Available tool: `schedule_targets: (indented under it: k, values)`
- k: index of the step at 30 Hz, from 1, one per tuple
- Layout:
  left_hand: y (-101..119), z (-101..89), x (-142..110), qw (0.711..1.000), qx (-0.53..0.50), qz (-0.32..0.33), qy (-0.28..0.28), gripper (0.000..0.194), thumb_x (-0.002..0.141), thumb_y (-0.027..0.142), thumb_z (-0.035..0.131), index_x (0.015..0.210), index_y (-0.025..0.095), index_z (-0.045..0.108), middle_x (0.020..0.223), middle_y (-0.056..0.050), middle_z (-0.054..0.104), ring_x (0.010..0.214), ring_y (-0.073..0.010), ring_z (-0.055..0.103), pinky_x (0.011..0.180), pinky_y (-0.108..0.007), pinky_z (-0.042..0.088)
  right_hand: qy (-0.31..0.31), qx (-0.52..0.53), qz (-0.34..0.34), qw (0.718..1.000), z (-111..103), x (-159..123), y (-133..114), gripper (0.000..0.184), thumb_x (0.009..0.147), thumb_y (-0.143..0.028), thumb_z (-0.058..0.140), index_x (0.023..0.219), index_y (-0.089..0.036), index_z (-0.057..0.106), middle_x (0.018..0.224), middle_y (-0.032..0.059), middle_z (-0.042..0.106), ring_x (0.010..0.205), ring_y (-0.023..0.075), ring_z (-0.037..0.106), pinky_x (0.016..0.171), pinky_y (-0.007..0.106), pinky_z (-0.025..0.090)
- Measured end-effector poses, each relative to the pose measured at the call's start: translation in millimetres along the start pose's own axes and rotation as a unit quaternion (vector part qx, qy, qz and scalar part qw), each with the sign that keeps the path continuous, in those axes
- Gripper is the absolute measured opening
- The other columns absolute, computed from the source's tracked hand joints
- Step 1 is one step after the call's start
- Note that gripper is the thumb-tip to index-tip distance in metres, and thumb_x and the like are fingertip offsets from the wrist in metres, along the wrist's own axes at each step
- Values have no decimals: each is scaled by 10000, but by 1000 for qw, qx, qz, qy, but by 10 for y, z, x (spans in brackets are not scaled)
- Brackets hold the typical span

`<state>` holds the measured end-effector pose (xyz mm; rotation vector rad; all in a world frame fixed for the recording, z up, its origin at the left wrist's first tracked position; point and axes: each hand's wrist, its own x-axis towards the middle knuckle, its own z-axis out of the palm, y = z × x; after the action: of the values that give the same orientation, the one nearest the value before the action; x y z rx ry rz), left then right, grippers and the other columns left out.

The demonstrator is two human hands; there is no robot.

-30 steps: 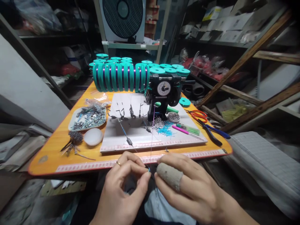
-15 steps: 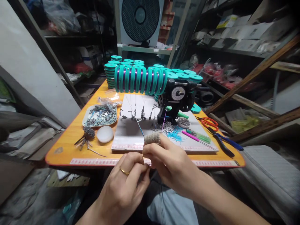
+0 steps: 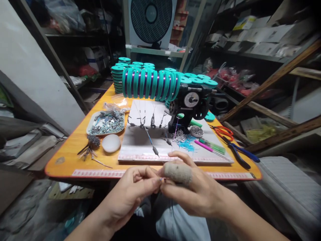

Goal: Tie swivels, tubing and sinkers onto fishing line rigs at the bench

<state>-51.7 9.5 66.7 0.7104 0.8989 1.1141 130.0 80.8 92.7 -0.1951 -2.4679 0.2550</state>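
Observation:
At the table's front edge, my left hand (image 3: 136, 189) and my right hand (image 3: 193, 187) meet, their fingertips pinched together on a thin fishing line. A tiny bluish bit shows between the fingertips; its kind is too small to tell. A grey wrap (image 3: 177, 173) covers a finger of my right hand. Just beyond the hands, a dark sinker (image 3: 155, 151) hangs below a blue-wound length of line (image 3: 149, 136). Turquoise spools (image 3: 150, 83) wound with purple line sit in a row on a black winding machine (image 3: 190, 103).
A white board (image 3: 135, 147) lies under the machine. On the left are a tray of small metal parts (image 3: 89, 129), a white dish (image 3: 111, 143) and a dark bundle (image 3: 93, 142). To the right lie blue tube pieces (image 3: 187, 144), a pink-handled tool (image 3: 203, 145), pliers (image 3: 237, 152) and orange-handled scissors (image 3: 224, 131).
Both hands have turned, and the right has shifted slightly rightward and down, its wrapped finger now lower. The dark sinker beyond the fingers has come into view.

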Motion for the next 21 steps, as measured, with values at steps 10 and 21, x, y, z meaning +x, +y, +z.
schedule_targets:
  k: [10, 21]
  values:
    - [22, 38, 53, 996, -72, -39, -22, 206, 744, 282, 820, 674, 148, 680, 668, 7, 578, 656, -101, 514, 654, -184, 417, 22, -39, -29, 999, -13, -22, -10, 82, 911, -129, 593, 900, -193, 642, 850, 33, 726, 841, 166, 670, 904, 379, 530]
    - [-133, -16, -65, 690, 543, 467, 108, 263, 823, -33, 618, 943, 201, 612, 910, -57, 623, 845, -169, 647, 807, -248, 520, 119, 70, 132, 982, 49, 133, -23, 204, 982, -145, 534, 936, -185, 729, 838, 36, 579, 611, 91, 618, 521, 193, 510]
